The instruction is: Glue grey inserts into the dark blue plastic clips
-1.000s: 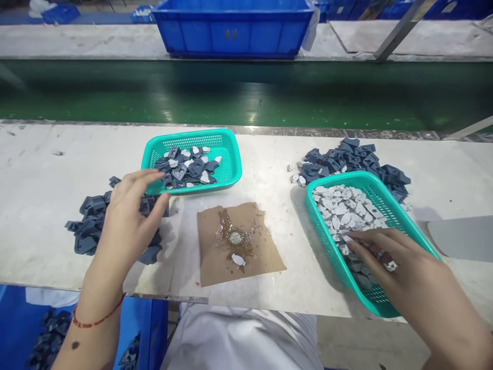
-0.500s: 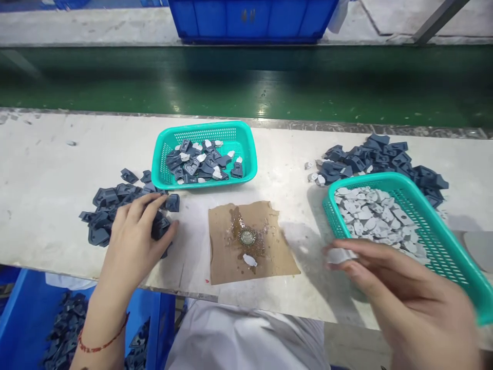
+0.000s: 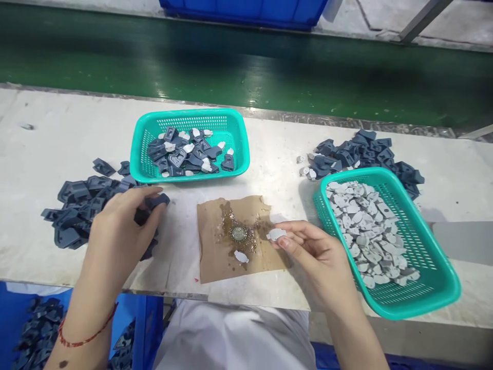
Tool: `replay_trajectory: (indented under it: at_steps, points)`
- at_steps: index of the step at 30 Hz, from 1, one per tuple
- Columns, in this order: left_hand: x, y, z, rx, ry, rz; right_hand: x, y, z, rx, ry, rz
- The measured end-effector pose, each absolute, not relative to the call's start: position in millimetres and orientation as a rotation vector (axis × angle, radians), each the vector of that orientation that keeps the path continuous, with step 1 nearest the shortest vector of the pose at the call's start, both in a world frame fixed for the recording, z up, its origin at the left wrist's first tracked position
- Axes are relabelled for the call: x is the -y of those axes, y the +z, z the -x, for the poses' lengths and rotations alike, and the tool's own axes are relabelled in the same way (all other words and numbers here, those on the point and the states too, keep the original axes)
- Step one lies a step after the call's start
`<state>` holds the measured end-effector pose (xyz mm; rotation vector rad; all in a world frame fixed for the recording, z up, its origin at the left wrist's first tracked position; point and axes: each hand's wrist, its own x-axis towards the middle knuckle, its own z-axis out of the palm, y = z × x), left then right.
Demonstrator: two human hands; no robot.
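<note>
My left hand [image 3: 119, 231] pinches a dark grey piece [image 3: 157, 201] between thumb and fingers, at the right side of a pile of dark pieces [image 3: 77, 205]. A white piece [image 3: 277, 235] is held between the thumb and fingers of my right hand [image 3: 314, 252], over the right edge of a brown cardboard sheet [image 3: 215, 267]. On that cardboard are a wet, glossy patch, a small round metallic object [image 3: 239, 234] and another white piece [image 3: 241, 256]. A green basket [image 3: 188, 179] behind holds dark pieces and white pieces.
To the right, a second green basket [image 3: 435, 303] holds many white pieces, with more dark pieces [image 3: 365, 151] behind it. A green belt [image 3: 231, 72] runs beyond the table [image 3: 269, 149]. Blue bins [image 3: 144, 329] stand below the near edge, left.
My right hand has moved left from beside the right basket to the cardboard, carrying the white piece. My left hand has closed on a dark piece. The view has shifted slightly.
</note>
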<state>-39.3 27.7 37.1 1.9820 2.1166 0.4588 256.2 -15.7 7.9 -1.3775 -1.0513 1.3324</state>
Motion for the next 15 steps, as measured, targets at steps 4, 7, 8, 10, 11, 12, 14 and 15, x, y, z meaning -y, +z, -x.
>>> replay_trajectory:
  at_steps: [4, 7, 8, 10, 11, 12, 14, 15]
  points:
    - [-12, 40, 29, -1.854, 1.009, -1.412, 14, 7, -251, 1.187, 1.243, 1.443]
    - [-1, 37, 17, -1.573, 1.022, -1.034, 12, 5, -246, 1.276, 1.194, 1.491]
    - [2, 34, 13, -1.484, 1.004, -0.950, 11, 5, -244, 1.314, 1.172, 1.512]
    - [7, 27, 5, -1.348, 0.991, -0.826, 10, 5, -241, 1.419, 1.107, 1.564]
    - [9, 23, 1, -1.313, 0.989, -0.788, 9, 5, -239, 1.481, 1.069, 1.586]
    - [12, 20, -3, -1.299, 0.984, -0.768, 8, 6, -237, 1.542, 1.029, 1.599]
    - [15, 14, -8, -1.306, 0.960, -0.769, 7, 9, -233, 1.649, 0.956, 1.597]
    - [17, 11, -10, -1.306, 0.950, -0.787, 6, 10, -231, 1.698, 0.922, 1.586]
